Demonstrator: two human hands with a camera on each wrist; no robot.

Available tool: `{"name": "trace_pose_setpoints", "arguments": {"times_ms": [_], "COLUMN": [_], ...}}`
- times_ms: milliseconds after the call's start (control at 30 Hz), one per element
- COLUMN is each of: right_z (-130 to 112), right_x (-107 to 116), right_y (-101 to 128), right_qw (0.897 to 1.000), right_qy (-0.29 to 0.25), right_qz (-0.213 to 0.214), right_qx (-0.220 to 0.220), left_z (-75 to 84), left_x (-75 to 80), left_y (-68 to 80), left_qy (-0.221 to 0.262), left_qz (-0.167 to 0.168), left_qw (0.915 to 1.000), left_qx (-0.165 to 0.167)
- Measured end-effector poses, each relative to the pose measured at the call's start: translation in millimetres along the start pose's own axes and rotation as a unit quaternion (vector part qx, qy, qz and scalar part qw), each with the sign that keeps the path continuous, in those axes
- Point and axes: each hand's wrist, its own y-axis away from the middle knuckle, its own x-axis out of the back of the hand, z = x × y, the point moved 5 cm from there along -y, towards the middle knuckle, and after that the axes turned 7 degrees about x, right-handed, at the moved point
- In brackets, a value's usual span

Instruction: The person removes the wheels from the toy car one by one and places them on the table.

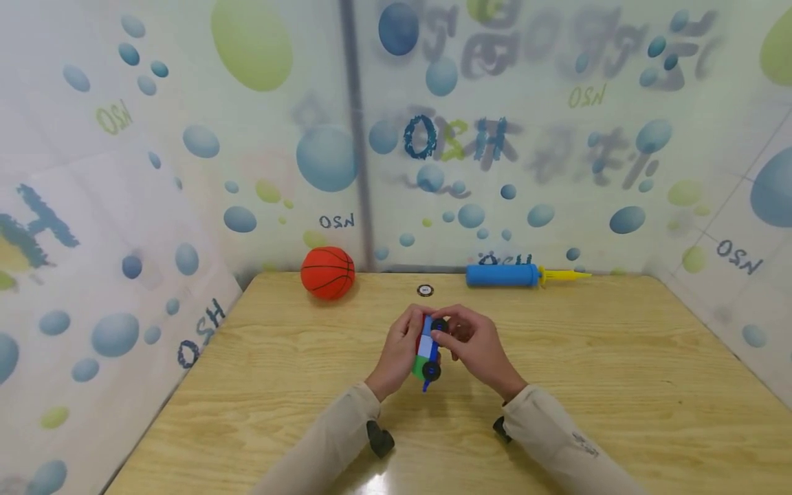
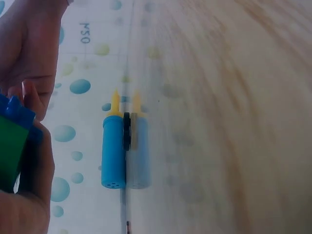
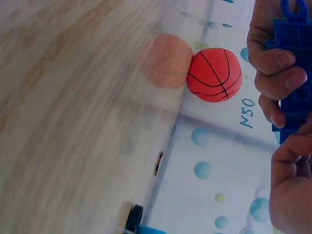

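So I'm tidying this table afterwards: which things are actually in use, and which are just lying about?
In use:
toy brick car, held by left hand and right hand

Lying about:
basketball
blue air pump
small round disc

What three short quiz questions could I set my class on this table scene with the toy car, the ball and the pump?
1. True or false: both hands, left and right, hold the toy car.
2. Which thing lies at the far right edge of the table? A) basketball B) blue pump C) a cup
3. Fill in: the small round disc lies between the basketball and the ____.

Key: 1 true; 2 B; 3 pump.
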Motion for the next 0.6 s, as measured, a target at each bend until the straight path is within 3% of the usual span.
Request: {"name": "trace_pose_setpoints", "arguments": {"times_ms": [233,600], "right_z": [7,7], "right_x": [-4,-3], "right_y": [-4,-11], "right_qw": [0.998,0.998], "right_qy": [-0.039,-0.017], "right_qz": [-0.009,-0.027], "right_qx": [-0.046,-0.056], "left_z": [0.6,4.1], "left_x": [-0.6,-1.2], "left_y": [0.4,-2.1], "left_qy": [-0.040,-0.120], "left_qz": [0.033,0.072], "left_qw": [0.9986,0.9900], "left_qx": [-0.015,-0.011]}}
